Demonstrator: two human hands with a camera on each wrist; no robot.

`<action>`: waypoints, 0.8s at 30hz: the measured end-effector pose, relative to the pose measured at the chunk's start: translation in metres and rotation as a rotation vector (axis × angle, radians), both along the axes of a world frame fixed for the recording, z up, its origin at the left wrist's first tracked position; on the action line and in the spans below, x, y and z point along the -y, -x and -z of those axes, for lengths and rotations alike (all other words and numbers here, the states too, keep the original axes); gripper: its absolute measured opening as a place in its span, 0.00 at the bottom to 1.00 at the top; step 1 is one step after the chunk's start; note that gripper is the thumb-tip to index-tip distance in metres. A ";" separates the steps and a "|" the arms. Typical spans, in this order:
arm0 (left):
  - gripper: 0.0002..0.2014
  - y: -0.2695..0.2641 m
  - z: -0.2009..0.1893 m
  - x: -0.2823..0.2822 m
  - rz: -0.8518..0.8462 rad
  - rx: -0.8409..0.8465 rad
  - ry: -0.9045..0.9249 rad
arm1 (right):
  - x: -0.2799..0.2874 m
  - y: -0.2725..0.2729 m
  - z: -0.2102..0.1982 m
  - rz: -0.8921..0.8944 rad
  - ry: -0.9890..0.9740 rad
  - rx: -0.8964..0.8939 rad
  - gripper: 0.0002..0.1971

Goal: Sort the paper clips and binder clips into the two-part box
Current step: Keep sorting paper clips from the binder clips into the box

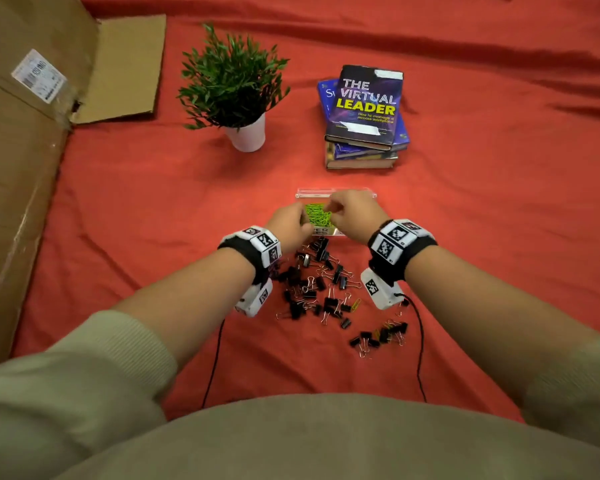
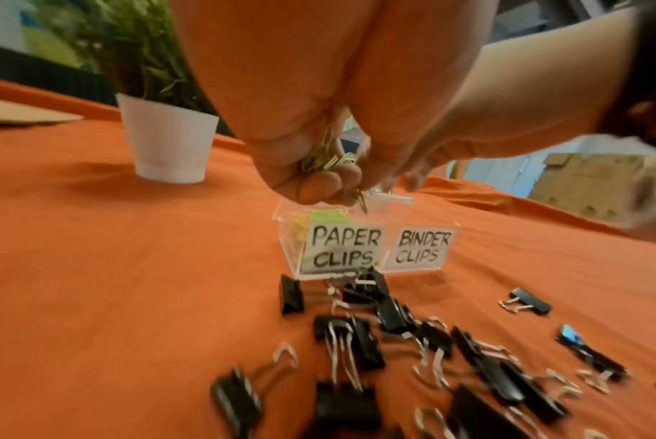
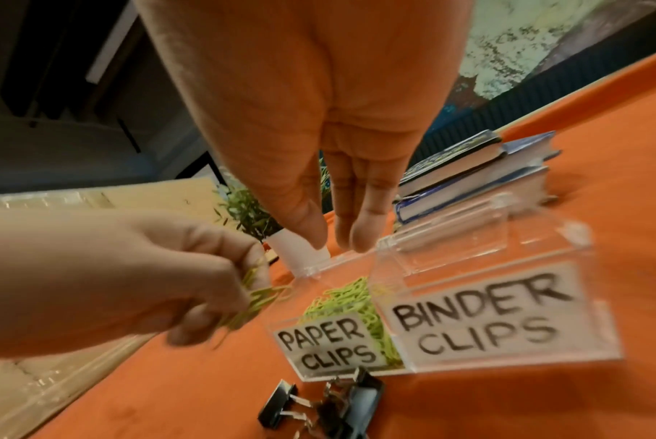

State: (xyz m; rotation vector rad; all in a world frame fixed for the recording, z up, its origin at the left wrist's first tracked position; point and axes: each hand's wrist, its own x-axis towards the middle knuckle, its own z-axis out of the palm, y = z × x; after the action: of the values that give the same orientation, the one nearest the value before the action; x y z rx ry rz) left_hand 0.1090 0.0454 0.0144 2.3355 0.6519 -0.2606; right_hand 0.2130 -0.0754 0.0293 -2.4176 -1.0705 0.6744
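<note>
The paper-clip half of the box (image 3: 506, 350) holds a green heap; the binder half looks empty. The left hand (image 2: 318, 178) clutches paper clips (image 2: 326, 160) above it. The right hand (image 3: 337, 208) hovers, fingers straight, apparently empty. Binder clips (image 1: 312, 285) lie unsorted on the cloth (image 1: 499, 237).

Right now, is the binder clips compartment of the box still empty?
Empty as far as shown: the binder clips compartment shows clear through, while the black binder clips lie on the cloth. The left hand grips paper clips.

Clear 2-part box (image 3: 506, 312) open, green paper clips (image 3: 341, 300) inside, black binder clips (image 1: 312, 289) scattered
</note>
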 end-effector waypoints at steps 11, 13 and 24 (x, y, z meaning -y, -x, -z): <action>0.13 -0.055 0.008 0.004 0.232 -0.096 -0.259 | 0.114 0.066 0.055 -0.215 0.354 -0.067 0.11; 0.14 -0.046 0.008 0.010 0.251 -0.011 -0.292 | 0.116 0.071 0.061 -0.201 0.327 -0.028 0.10; 0.11 0.052 0.041 0.110 0.652 -0.029 -0.166 | 0.135 0.061 0.064 0.056 0.220 -0.253 0.08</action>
State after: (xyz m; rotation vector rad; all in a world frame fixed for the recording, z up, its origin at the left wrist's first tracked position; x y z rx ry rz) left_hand 0.0571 -0.0647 -0.0266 2.6481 -0.1037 -0.5464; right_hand 0.1516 -0.2106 -0.0348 -2.4466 -0.8621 1.0948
